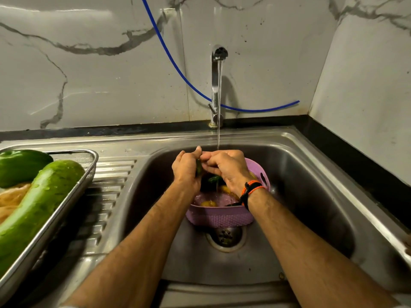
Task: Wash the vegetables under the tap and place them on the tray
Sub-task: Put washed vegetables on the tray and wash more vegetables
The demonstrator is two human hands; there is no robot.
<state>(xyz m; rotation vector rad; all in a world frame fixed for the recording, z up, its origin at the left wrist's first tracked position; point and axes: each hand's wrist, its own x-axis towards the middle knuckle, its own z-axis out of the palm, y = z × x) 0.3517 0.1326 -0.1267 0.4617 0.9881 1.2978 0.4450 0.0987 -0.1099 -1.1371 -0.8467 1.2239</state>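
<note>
Over the sink [300, 196], under the tap [216, 85], both hands meet in the thin stream of water [218, 134]. The left hand [186, 170] has its fingers curled round a small green veg [198, 167], maybe a chilli; only a bit of it shows, so I can't tell for sure. The veg looks like it stands nearly up and down in that fist, w/ its long side pointing up twd the tap. The right hand [224, 167] is just beside it, fingers bent in and touching the left hand's fingertips, prob. rubbing or pinching the top end of the veg, but the frame doesn't show that grip plainly. Right below the hands sits a purple basket [220, 216] in the sink, w/ more veg in it: one dark green bit [214, 179] and some yellow bits [208, 203]. The tray [66, 201] is well off to the left on the draining bench, w/ a big cucumber [40, 210] and a green pepper [20, 165] lying in it, both wet. So the tray lies to the left of the hands, and the left hand is nearer to it. My guess: the left hand should carry the small veg over, going left and up over the sink rim.
</note>
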